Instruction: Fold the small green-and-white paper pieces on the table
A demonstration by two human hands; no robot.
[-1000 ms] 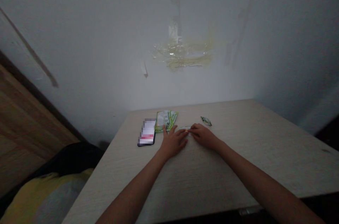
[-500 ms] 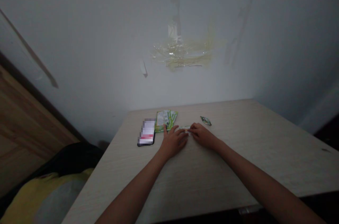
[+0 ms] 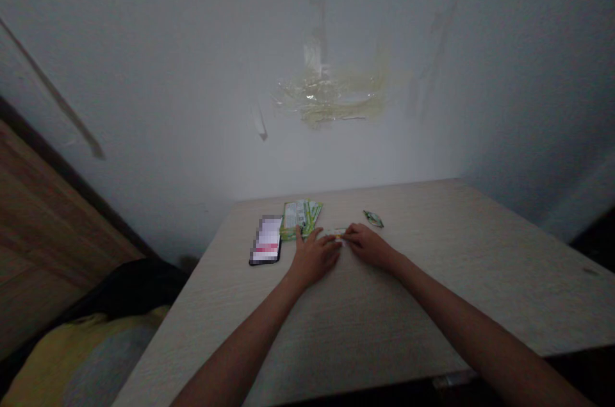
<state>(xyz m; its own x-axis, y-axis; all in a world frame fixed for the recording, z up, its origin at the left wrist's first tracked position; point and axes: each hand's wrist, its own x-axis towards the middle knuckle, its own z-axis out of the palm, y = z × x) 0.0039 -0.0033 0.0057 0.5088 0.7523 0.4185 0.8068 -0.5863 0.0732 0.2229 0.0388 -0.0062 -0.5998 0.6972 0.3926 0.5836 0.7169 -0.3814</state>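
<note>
A small green-and-white packet [image 3: 332, 232] lies flat on the table, largely covered by my fingers. My left hand [image 3: 314, 261] rests on its near side with the fingers spread, the fingertips against the packet. At the packet's right end, my right hand [image 3: 368, 245] has its thumb and fingers pinched together on the edge. Just beyond my left hand is a fanned pile of green-and-white packets [image 3: 298, 216]. Behind my right hand lies a folded green packet [image 3: 373, 219], apart from the others.
A phone [image 3: 267, 240] with a lit, blurred screen lies left of the pile. The pale wooden table [image 3: 384, 323] meets a wall [image 3: 192, 74] with old tape on it. Beyond the table's left edge are yellow and grey fabric [image 3: 72, 356] and a wooden panel [image 3: 29, 227].
Both hands stay almost where they were, at the same packet. The pile, the phone and the folded packet have not moved.
</note>
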